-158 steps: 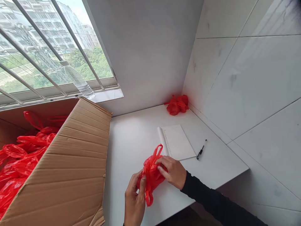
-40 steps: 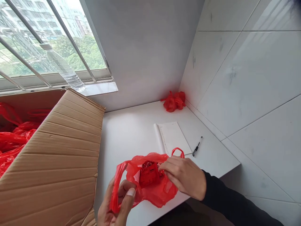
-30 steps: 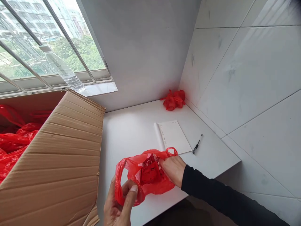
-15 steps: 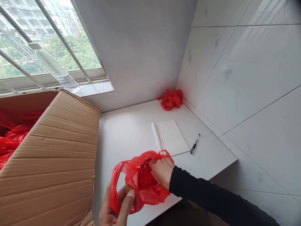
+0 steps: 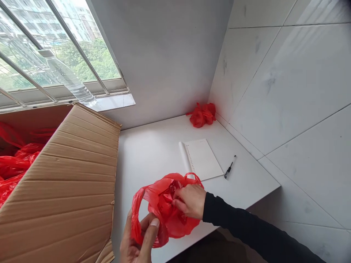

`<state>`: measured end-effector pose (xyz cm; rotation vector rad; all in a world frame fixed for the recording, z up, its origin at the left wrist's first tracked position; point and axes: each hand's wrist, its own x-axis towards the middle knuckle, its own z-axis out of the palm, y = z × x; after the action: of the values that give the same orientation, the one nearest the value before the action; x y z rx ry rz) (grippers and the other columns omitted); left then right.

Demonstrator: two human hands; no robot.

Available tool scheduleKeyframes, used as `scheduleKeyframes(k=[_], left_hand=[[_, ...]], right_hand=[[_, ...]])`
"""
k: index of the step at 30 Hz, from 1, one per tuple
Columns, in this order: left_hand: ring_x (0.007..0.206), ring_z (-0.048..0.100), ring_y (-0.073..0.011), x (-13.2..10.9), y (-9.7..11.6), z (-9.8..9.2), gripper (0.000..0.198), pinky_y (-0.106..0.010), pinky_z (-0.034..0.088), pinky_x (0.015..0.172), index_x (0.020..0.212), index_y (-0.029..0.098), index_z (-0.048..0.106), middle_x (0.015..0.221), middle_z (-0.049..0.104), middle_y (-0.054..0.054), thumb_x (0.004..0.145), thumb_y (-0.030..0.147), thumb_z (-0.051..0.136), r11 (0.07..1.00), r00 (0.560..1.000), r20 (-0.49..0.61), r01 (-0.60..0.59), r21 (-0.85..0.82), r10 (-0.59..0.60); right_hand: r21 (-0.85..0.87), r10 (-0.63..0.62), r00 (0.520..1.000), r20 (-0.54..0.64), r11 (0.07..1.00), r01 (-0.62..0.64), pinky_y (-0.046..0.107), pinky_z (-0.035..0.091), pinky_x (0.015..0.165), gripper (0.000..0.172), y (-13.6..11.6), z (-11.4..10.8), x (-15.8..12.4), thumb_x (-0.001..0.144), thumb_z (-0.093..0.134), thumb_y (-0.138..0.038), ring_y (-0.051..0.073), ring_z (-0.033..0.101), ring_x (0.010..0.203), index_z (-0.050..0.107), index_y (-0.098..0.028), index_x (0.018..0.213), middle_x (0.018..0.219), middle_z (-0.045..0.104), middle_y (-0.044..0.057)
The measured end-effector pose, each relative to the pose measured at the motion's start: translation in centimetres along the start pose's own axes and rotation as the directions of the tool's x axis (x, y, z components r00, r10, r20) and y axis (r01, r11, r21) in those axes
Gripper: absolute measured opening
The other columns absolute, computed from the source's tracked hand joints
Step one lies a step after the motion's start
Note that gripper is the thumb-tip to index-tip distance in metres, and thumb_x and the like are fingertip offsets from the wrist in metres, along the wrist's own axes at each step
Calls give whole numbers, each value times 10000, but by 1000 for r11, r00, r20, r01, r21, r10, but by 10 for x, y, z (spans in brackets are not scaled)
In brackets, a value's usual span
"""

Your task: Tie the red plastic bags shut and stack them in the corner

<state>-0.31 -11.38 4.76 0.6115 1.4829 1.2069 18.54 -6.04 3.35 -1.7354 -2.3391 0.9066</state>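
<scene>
My left hand (image 5: 146,241) is closed around one handle of a red plastic bag (image 5: 179,231), thumb on top, holding its mouth open over the near edge of the table. From the right, my right hand (image 5: 192,200) reaches into the bag. Its curled fingers pinch a shiny red printed packet (image 5: 166,199); the fingertips are partly hidden. Other red printed pieces lie deeper in the bag, under my right hand, and I cannot make out their kind.
A white table (image 5: 145,153) bears a spiral notebook (image 5: 204,159), a black pen (image 5: 229,168) and a bunched red bag (image 5: 202,115) in the far corner. On the left stands a cardboard box (image 5: 68,182) with red plastic bags (image 5: 16,160). A water bottle (image 5: 71,82) stands on the windowsill.
My right hand has shifted slightly within the bag, and the red packet at its fingers has turned. The left hand keeps its hold on the handle. The whole view has moved a little.
</scene>
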Motion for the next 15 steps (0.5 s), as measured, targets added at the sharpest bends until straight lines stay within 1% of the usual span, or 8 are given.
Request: scheduleKeyframes(k=[2,3,6,9,10,12,14,15], left_hand=[[937,675,-239,4,-2,-3,737,-235,582,763,1292,248,581,887,734,-31,645,464,860,1000,999,34,4,16,-4],[935,677,-242,6,-3,-4,755,-238,583,758,1315,246,568,902,736,-38,654,473,853,1000,999,42,-2,24,1],[905,684,-240,6,-2,-3,749,-230,575,725,1341,253,558,908,737,-42,684,489,830,998,997,66,-49,39,46],[921,685,-235,4,-1,-2,727,-232,568,760,1344,258,560,907,739,-39,704,484,818,996,995,79,-71,46,67],[910,685,-231,4,-2,-2,724,-236,569,765,1338,251,569,907,739,-41,700,483,821,996,995,70,-68,52,65],[893,684,-229,3,-4,-3,754,-250,573,766,1350,239,569,912,741,-47,687,486,829,996,997,41,-61,63,58],[916,685,-240,3,-7,-5,820,-261,575,763,1394,236,537,932,744,-57,674,491,836,996,999,9,-54,67,53],[944,685,-250,4,-8,-6,855,-267,576,768,1419,238,513,951,747,-64,670,492,838,997,999,1,-48,65,48]], right_hand=[[-69,-13,999,40,998,16,300,315,597,254,0,4,0,939,455,-315,234,681,778,687,-213,949,844,743,69],[-119,-5,999,48,993,10,305,326,600,252,1,4,0,934,458,-305,241,681,769,691,-210,960,838,742,79],[-266,12,996,91,964,12,321,366,603,209,2,4,0,885,544,-304,266,686,745,690,-188,979,836,741,104],[-331,4,985,171,942,54,320,386,586,132,2,3,-1,833,599,-246,273,689,738,687,-191,915,827,741,95],[-332,1,985,171,941,57,320,391,585,126,1,3,-1,839,583,-229,268,689,734,685,-198,906,820,740,85],[-323,1,992,127,946,40,324,402,592,173,1,4,1,879,523,-224,259,690,726,678,-206,953,815,739,74],[-324,25,996,84,946,3,331,407,595,207,1,5,4,894,500,-218,267,693,722,665,-180,1013,808,737,89],[-329,40,996,80,944,-12,332,406,592,204,1,5,6,885,509,-206,273,695,723,662,-164,1013,800,737,98]])
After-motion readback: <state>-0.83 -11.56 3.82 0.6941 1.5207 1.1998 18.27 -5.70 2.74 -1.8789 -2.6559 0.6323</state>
